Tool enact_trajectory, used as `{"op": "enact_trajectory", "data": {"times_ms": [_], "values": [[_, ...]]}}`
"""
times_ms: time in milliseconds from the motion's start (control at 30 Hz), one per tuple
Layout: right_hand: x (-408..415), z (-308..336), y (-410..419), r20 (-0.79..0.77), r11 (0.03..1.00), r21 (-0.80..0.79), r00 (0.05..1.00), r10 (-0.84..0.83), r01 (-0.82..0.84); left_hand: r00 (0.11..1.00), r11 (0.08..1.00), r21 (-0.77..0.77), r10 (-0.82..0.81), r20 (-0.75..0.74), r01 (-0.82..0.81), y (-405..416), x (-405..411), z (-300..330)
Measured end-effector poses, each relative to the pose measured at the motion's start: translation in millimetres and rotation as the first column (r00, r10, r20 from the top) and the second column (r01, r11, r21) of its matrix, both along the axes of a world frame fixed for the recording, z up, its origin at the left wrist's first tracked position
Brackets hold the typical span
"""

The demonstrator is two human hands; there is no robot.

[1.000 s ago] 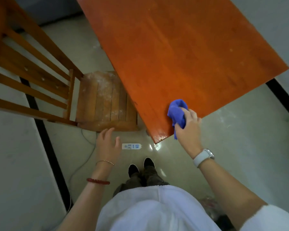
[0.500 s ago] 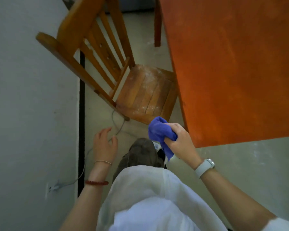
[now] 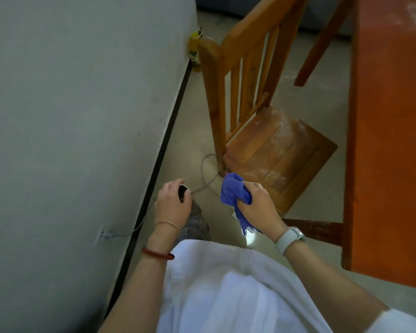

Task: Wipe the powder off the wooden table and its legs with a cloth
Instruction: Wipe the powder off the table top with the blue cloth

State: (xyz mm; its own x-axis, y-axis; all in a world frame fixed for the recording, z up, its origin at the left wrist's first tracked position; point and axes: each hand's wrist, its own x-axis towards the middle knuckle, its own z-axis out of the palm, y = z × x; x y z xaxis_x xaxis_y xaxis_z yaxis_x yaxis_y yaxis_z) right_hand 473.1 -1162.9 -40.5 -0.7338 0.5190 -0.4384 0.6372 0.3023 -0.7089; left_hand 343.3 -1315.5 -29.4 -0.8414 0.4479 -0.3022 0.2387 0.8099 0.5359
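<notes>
- A blue cloth (image 3: 234, 192) is bunched and gripped in the right hand (image 3: 257, 207), held in the air just off the near corner of the chair seat.
- The left hand (image 3: 172, 203) is held loosely curled over the floor, nothing gripped.
- A wooden chair (image 3: 269, 150) is seen just beyond the cloth, its seat dusted with white powder.
- The orange tabletop (image 3: 392, 140) is seen along the right, powder showing at its far end.
- A grey cable (image 3: 207, 164) is trailed across the floor toward the wall (image 3: 70, 116).
</notes>
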Motion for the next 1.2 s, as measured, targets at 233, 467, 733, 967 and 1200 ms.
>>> {"op": "enact_trajectory", "data": {"times_ms": [233,467,733,967,1200], "values": [[-175,-12,-12,0.031,0.998,0.033,0.998,0.045,-0.046,0.996,1.000,-0.013,0.012,0.085,-0.011,-8,-148,-21],[-334,9,-12,-0.014,0.992,0.037,0.992,-0.123,0.124,0.995,0.995,-0.041,-0.093,0.023,0.094,18,-310,4],[-442,39,53,-0.130,0.897,0.025,0.891,-0.436,0.442,0.980,0.979,0.031,-0.200,-0.003,0.200,103,-404,23],[-515,39,154,-0.170,0.703,-0.077,0.686,-0.708,0.707,0.928,0.928,0.030,-0.370,-0.036,0.371,222,-486,17],[-525,27,273,-0.101,0.479,-0.118,0.470,-0.877,0.870,0.796,0.796,-0.029,-0.605,-0.012,0.604,384,-528,11]]}}
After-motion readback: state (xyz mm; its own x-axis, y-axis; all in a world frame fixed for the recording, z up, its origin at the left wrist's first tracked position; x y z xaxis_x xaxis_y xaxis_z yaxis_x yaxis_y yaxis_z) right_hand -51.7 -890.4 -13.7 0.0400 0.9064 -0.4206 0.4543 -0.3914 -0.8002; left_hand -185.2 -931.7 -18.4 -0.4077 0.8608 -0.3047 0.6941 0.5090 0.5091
